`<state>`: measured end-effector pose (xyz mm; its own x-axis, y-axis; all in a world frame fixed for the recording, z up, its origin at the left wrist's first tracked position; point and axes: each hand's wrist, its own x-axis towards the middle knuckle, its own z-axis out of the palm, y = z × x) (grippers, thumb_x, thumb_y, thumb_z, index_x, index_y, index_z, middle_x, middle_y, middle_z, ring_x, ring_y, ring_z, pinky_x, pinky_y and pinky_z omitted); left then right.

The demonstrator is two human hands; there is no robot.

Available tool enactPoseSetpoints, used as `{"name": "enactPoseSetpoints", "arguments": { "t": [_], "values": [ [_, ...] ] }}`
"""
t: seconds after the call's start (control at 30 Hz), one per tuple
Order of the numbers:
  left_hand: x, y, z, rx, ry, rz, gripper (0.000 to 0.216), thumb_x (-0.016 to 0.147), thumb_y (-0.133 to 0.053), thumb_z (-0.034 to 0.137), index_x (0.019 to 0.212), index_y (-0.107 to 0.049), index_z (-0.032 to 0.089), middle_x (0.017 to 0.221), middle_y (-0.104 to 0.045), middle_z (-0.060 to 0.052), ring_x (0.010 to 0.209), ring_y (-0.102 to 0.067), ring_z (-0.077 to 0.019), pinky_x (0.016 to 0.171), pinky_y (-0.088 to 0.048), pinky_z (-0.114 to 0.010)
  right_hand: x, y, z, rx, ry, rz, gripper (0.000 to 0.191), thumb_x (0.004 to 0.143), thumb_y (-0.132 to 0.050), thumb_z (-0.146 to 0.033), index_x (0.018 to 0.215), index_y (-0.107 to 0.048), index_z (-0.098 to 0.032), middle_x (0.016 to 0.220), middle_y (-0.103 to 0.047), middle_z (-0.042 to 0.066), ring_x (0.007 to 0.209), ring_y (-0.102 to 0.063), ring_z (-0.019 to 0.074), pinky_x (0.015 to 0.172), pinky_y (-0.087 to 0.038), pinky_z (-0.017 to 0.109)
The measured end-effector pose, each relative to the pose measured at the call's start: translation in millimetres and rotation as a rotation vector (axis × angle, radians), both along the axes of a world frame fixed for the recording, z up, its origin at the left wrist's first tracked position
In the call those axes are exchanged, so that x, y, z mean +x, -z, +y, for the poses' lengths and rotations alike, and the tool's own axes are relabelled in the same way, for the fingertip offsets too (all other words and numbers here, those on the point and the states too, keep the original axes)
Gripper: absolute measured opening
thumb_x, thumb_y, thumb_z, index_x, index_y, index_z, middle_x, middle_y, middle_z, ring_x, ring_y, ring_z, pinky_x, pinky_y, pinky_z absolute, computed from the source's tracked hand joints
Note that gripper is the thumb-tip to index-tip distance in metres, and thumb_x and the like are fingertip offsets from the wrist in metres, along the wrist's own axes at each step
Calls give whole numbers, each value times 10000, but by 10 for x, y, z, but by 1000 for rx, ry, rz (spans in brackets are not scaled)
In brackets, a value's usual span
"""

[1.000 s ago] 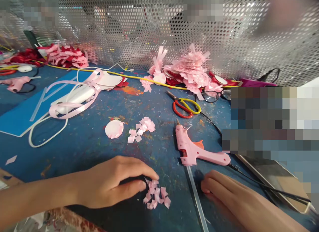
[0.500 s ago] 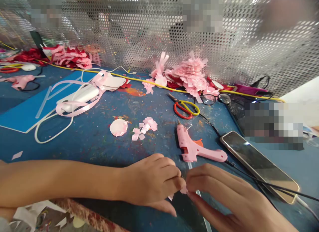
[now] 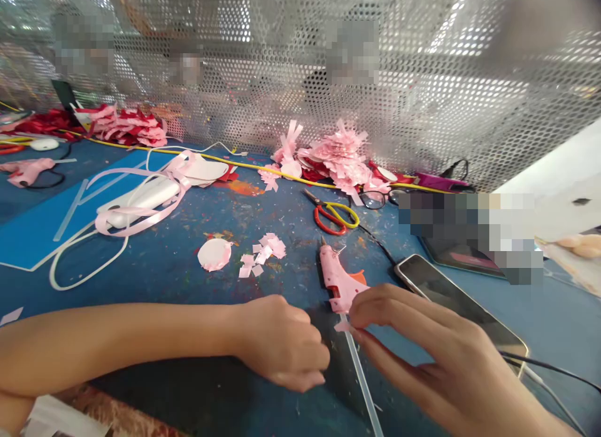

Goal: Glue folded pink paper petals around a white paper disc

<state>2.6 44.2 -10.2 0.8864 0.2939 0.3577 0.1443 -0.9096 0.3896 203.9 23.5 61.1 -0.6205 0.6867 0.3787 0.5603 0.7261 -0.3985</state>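
A small piece of pink ribbon (image 3: pixel 342 327) is pinched between the thumb and fingers of my right hand (image 3: pixel 422 349). My left hand (image 3: pixel 286 346) is closed over the blue table, its fingers curled under; whatever is in them is hidden. Beside my right fingertips lies a pink glue gun (image 3: pixel 337 275), a clear glue stick (image 3: pixel 361 377) poking out of its back. Its handle is partly covered by my right hand. Farther in, several cut pink ribbon pieces (image 3: pixel 263 254) lie loose and overlapping. Left of them sits a round white disc (image 3: pixel 215 254) with pink bits at its edge.
Red-and-yellow scissors (image 3: pixel 331 216) lie beyond the glue gun, a phone (image 3: pixel 462 305) to its right. Pink ribbon work (image 3: pixel 340 158) is heaped by the perforated metal screen (image 3: pixel 263 55). A yellow cable (image 3: pixel 225 156) runs across the back. Ribbon loops (image 3: pixel 141 227) lie left.
My hands have drawn apart. The right one has brought the ribbon piece up beside the glue gun, over its handle. My left thumb has folded in. The view has shifted slightly.
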Motion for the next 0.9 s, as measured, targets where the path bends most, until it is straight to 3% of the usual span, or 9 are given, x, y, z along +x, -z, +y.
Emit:
{"name": "enactPoseSetpoints", "arguments": {
  "t": [0.07, 0.13, 0.2, 0.27, 0.33, 0.57, 0.7, 0.8, 0.9],
  "values": [
    [-9, -53, 77, -471, -131, -115, 281, 812, -525, 269, 572, -414, 174, 506, -403, 32, 474, -339, -91, 442, -211, -225, -9, -52, 29, 25, 7, 28, 99, 855, -500, -144, 858, -561, -222, 806, -630, 8, 692, -609, 102, 581, -502, 181],
    [-23, -118, 161, -1084, -266, -310, 338, 827, -491, 312, 549, -355, 176, 473, -301, 61, 419, -260, -66, 412, -202, -188, -56, -120, 59, 34, 4, 40, 93, 851, -512, -141, 846, -564, -218, 794, -627, 5, 681, -606, 100, 573, -494, 179],
    [-33, -161, 236, -1647, -277, -564, 379, 835, -471, 347, 541, -301, 179, 456, -248, 77, 383, -194, -54, 364, -170, -156, -147, -171, 98, 38, -24, 61, 102, 846, -521, -123, 835, -565, -214, 775, -621, 2, 679, -595, 99, 599, -490, 187],
    [-35, -166, 283, -2017, -194, -785, 380, 845, -458, 328, 540, -292, 172, 461, -299, 66, 376, -253, -49, 355, -227, -130, -274, -174, 158, 41, -56, 88, 116, 847, -515, -104, 827, -566, -206, 750, -612, 3, 677, -577, 103, 633, -484, 207],
    [-31, -146, 295, -2197, -154, -907, 362, 869, -419, 296, 544, -332, 160, 484, -373, 44, 401, -368, -52, 402, -343, -131, -411, -121, 240, 48, -76, 104, 115, 847, -509, -105, 803, -570, -192, 748, -606, 16, 686, -564, 114, 639, -472, 227],
    [-10, -99, 262, -2309, -261, -951, 374, 950, -351, 316, 679, -518, 119, 563, -504, 20, 423, -484, -53, 434, -430, -159, -597, 129, 479, -2, 53, -97, 100, 763, -593, -80, 728, -579, -172, 747, -577, 18, 702, -534, 148, 608, -428, 256],
    [7, -86, 247, -2137, -254, -885, 305, 900, -502, 310, 659, -497, 123, 497, -417, 58, 366, -406, -25, 322, -251, -88, -568, 135, 472, -9, 98, -133, 107, 762, -618, -113, 699, -559, -177, 711, -561, 3, 659, -518, 139, 572, -397, 246],
    [5, -93, 234, -1959, -330, -905, 308, 857, -584, 330, 652, -467, 132, 489, -392, 76, 343, -324, -2, 313, -205, -68, -575, 114, 449, 6, 79, -105, 121, 789, -605, -149, 687, -547, -175, 693, -554, 2, 644, -515, 135, 573, -394, 246],
    [-56, -129, 272, -1939, -381, -973, 361, 822, -620, 399, 646, -428, 149, 479, -345, 96, 330, -264, 5, 303, -171, -65, -566, 70, 448, 35, 66, -77, 99, 825, -558, -157, 728, -562, -173, 711, -555, 7, 635, -513, 127, 571, -398, 240]
  ]
}}
